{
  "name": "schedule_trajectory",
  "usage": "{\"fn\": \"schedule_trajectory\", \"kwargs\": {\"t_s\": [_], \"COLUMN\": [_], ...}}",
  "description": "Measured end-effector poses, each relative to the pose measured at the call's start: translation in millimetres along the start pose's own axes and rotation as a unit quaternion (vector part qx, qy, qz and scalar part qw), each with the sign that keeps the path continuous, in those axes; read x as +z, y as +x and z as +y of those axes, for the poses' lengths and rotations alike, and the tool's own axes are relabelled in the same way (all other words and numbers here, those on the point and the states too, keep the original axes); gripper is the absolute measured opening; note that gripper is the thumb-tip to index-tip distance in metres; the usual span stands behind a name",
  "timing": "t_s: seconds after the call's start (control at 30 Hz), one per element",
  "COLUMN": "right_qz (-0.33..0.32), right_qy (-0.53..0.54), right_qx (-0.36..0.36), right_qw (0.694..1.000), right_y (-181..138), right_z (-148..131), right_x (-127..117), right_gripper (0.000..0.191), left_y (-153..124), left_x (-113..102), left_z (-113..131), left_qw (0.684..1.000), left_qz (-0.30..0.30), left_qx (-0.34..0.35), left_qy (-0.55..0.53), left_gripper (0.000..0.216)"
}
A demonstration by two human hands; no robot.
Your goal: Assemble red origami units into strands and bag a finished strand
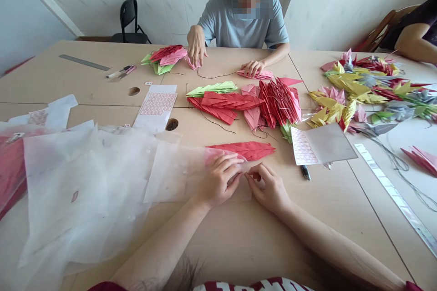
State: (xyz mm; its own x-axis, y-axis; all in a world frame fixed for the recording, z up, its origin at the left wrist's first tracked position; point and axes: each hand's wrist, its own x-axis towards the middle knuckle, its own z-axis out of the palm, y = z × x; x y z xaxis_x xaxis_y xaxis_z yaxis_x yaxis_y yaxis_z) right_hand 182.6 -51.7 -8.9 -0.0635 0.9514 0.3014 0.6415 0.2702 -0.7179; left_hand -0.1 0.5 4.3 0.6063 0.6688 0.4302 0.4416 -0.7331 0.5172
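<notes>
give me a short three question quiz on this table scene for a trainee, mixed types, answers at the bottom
1. Multiple choice: what is the person's left hand touching?
A) a flat grey ruler
B) a frosted, see-through plastic bag
C) a black-barrelled pen

2. True or false: the black chair with a curved backrest stands beyond the far edge of the beige table.

3. Fill in the blank: the long, pointed, folded paper piece lying just beyond the left hand is coloured ____.

Key: 1. B; 2. true; 3. red
</notes>
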Motion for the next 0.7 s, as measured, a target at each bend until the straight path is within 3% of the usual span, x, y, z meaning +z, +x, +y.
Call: {"fn": "schedule_trajectory", "kwargs": {"t_s": [0.2,0.7], "right_qz": [-0.062,-0.064], "right_qy": [-0.027,-0.047], "right_qx": [-0.004,-0.011], "right_qw": [0.998,0.997], "right_y": [0.5,1.1], "right_z": [-4.1,-2.5], "right_x": [-1.8,-0.8], "right_gripper": [0.008,0.007], "left_y": [-0.9,-2.4], "left_x": [5.4,8.8], "left_z": [3.9,3.1], "left_qw": [1.0,0.999], "left_qz": [0.0,-0.025], "left_qx": [0.012,0.03], "left_qy": [0.029,0.034], "left_gripper": [0.014,0.017]}}
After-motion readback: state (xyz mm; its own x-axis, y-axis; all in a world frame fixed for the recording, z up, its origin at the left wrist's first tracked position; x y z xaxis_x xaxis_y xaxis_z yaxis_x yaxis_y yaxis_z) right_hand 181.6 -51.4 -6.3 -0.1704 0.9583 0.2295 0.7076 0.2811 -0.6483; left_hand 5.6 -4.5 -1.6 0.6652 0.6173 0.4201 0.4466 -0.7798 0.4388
